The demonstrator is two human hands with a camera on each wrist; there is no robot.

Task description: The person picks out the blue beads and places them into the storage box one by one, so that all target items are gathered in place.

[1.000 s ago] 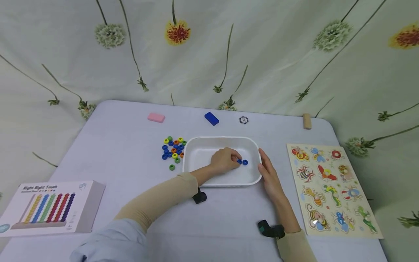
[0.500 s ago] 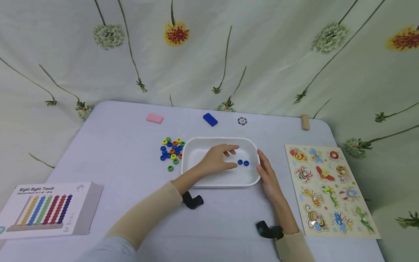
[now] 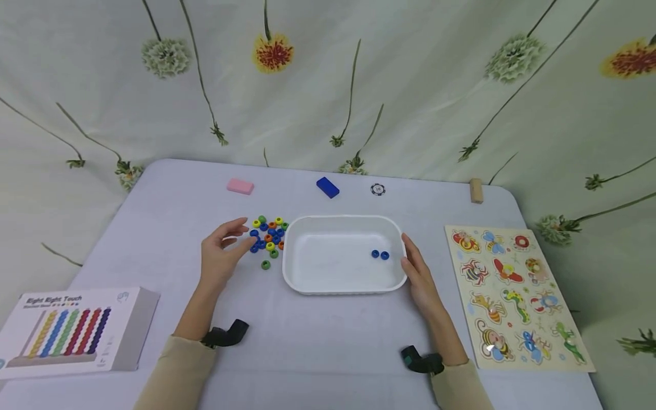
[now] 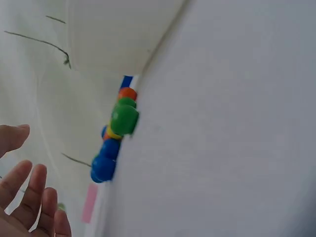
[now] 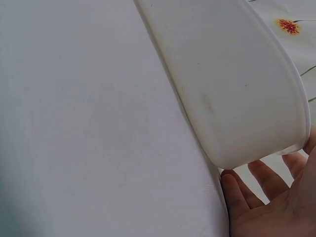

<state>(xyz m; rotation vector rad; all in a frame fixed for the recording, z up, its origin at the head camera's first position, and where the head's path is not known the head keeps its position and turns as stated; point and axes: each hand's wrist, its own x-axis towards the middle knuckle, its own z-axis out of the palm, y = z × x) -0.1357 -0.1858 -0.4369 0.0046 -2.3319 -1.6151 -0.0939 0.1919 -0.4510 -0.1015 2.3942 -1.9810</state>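
In the head view, my left hand (image 3: 220, 250) is at the left side of a loose pile of blue, green, yellow and orange beads (image 3: 271, 232). Its thumb and fingers are spread apart with nothing between them, the thumb tip right at a blue bead. The left wrist view shows the same hand (image 4: 29, 197) beside the green bead (image 4: 125, 118). A white plastic tray (image 3: 328, 287) stands right of the pile; two blue beads (image 3: 380, 255) lie inside it near the right end. My right hand (image 3: 422, 279) rests its fairly straight fingers against the tray's right wall.
Along the far edge lie a pink block (image 3: 240, 186), a blue block (image 3: 328, 187), a round chip (image 3: 377, 189) and a wooden block (image 3: 476, 191). A boxed toy (image 3: 77, 330) is at the left, an insect puzzle board (image 3: 517, 299) at the right.
My left hand let go of a blue bead beside another in the tray, opened, and moved left out of the tray to the bead pile. The right hand stays at the tray.
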